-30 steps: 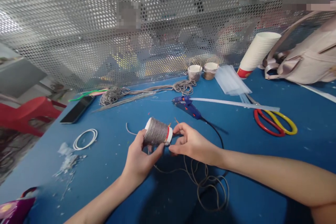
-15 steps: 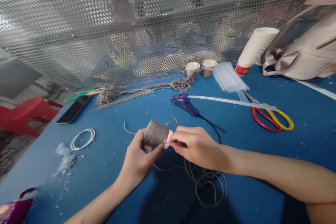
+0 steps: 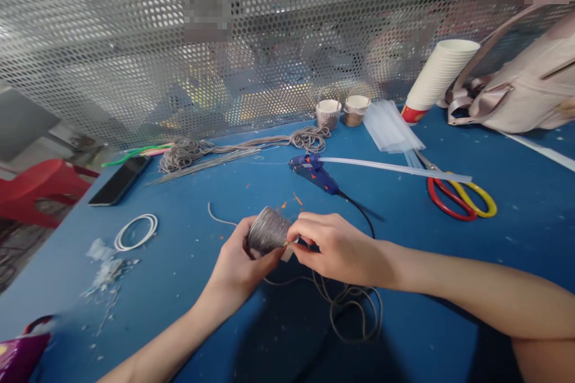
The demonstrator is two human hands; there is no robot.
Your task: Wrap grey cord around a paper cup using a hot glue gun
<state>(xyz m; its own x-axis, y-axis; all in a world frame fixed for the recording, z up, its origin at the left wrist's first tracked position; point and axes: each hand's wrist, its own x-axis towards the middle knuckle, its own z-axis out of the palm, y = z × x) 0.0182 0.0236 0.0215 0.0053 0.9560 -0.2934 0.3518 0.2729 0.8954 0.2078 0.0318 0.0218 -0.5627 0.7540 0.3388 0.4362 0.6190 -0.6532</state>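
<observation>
My left hand [image 3: 238,257] is wrapped round a paper cup [image 3: 268,231] that lies tilted on its side, most of its wall covered in wound grey cord. At the cup's right end my right hand [image 3: 330,245] pinches the grey cord close to the rim, its fingertips against the cup. Loose cord [image 3: 354,305] trails in loops on the table below my right hand. A short cord end sticks out left of the cup. Beyond the hands lies a blue hot glue gun [image 3: 317,175] with a long glue stick in its back.
Scissors [image 3: 453,197], glue sticks [image 3: 389,125], stacked paper cups [image 3: 440,78] and a bag [image 3: 521,90] lie to the right. Two small cord-wrapped cups [image 3: 329,115] stand by the mesh panel. Cord bundles [image 3: 184,155], a phone [image 3: 119,181] and a white coil [image 3: 136,232] are left.
The cup has turned in my left hand, so its red and white end shows less. My right hand has moved slightly left, staying at the rim. The view has shifted a little.
</observation>
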